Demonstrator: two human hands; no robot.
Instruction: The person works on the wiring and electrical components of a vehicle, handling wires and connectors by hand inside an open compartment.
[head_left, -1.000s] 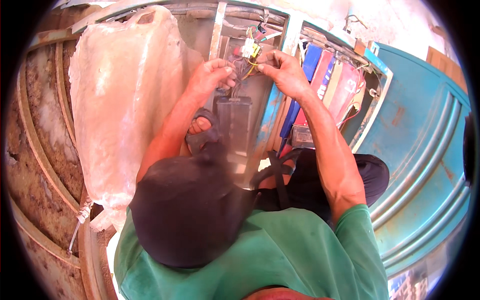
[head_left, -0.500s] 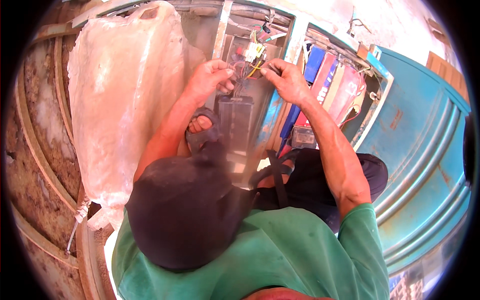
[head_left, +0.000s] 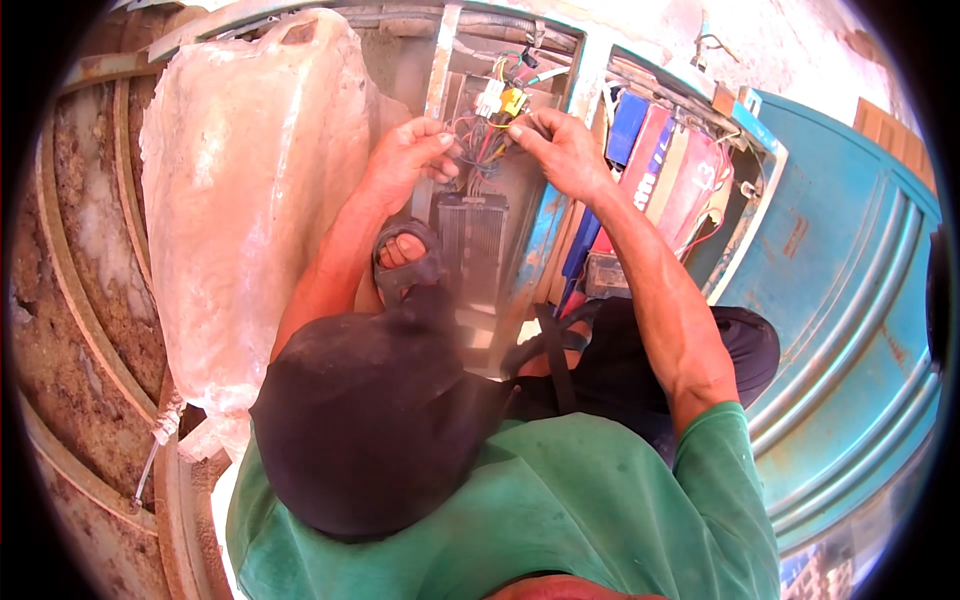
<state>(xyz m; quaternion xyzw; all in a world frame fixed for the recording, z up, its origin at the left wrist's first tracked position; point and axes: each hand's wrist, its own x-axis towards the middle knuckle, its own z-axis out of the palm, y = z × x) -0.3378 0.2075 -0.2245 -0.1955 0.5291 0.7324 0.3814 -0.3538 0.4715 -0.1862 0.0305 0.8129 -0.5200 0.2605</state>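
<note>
My left hand (head_left: 408, 162) is at the left of a bundle of thin coloured wires (head_left: 487, 145), thumb and fingers pinched together; what is between them is too small to make out. Across from it, my right hand (head_left: 562, 152) pinches a thin wire at its fingertips. Just above and between the hands sit a white plug connector (head_left: 489, 98) and a yellow connector (head_left: 514, 101). Below the bundle, its wires run down to a black finned box (head_left: 473, 240) standing inside a metal frame (head_left: 590, 75).
Right of the frame post stands a red and blue battery pack (head_left: 655, 170) with loose wires. A blue metal panel (head_left: 830, 260) spreads at the far right. A large pale moulded piece (head_left: 255, 200) leans at left, beside rusty ribbed metal (head_left: 85, 270). My sandalled foot (head_left: 402, 250) rests by the box.
The white connector has shifted a little left, and the yellow one now shows beside it. My right hand has moved slightly left and up; my left hand has drifted slightly left.
</note>
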